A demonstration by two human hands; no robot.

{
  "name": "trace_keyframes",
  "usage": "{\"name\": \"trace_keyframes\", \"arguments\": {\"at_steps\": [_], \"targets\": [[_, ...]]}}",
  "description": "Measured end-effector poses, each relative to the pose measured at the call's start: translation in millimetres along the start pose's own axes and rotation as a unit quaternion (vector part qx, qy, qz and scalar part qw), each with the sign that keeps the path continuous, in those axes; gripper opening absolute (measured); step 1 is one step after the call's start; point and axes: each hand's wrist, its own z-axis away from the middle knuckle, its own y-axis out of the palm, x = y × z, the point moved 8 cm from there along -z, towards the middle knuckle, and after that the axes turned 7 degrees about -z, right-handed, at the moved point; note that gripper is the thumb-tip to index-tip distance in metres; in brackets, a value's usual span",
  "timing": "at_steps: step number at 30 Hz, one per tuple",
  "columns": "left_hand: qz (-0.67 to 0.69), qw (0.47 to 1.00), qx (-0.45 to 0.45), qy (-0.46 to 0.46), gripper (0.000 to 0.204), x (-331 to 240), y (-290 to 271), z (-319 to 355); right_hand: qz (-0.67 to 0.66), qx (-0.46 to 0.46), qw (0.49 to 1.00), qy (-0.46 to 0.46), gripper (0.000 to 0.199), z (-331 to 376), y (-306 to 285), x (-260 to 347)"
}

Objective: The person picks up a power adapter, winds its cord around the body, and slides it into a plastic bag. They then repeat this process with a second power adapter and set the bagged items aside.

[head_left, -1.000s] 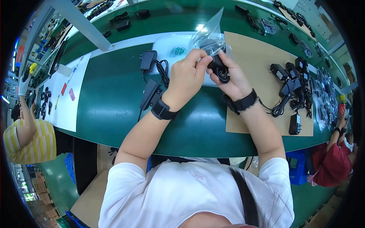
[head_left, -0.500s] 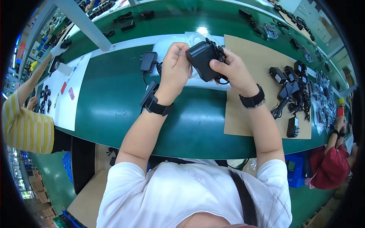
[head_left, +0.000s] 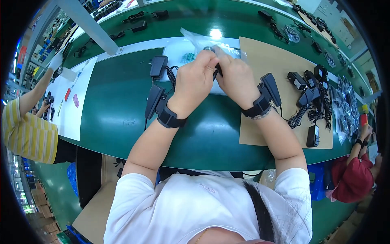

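Observation:
My left hand (head_left: 197,79) and my right hand (head_left: 235,77) meet over the far side of the green table (head_left: 118,105), fingers closed. They pinch a clear plastic bag (head_left: 195,38) that lies on a white sheet (head_left: 178,51). A black cable piece (head_left: 217,70) shows between the two hands; most of it is hidden by my fingers. Both wrists wear black bands. A black power adapter (head_left: 271,86) lies on the brown cardboard sheet (head_left: 260,53) beside my right wrist.
Two black adapters (head_left: 157,66) (head_left: 154,99) with cords lie left of my left wrist. A pile of adapters and cables (head_left: 313,91) fills the cardboard's right side. A person in a yellow striped shirt (head_left: 28,136) works at left, a person in red (head_left: 353,181) at right.
My hands held a black adapter raised toward the camera; now they have dropped to the clear bag on the white sheet, pressed close together.

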Motion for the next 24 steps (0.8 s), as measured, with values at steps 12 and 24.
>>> {"name": "trace_keyframes", "arguments": {"at_steps": [12,24], "targets": [[-0.031,0.999,-0.008,-0.009,0.006,-5.2,-1.1,3.8,-0.732,0.018,0.547,0.405,0.011,9.3,43.8,-41.6],[-0.099,0.985,-0.025,0.136,0.006,-44.3,9.7,18.6,-0.721,0.033,0.637,0.273,0.066,-11.2,44.5,-24.3]]}}
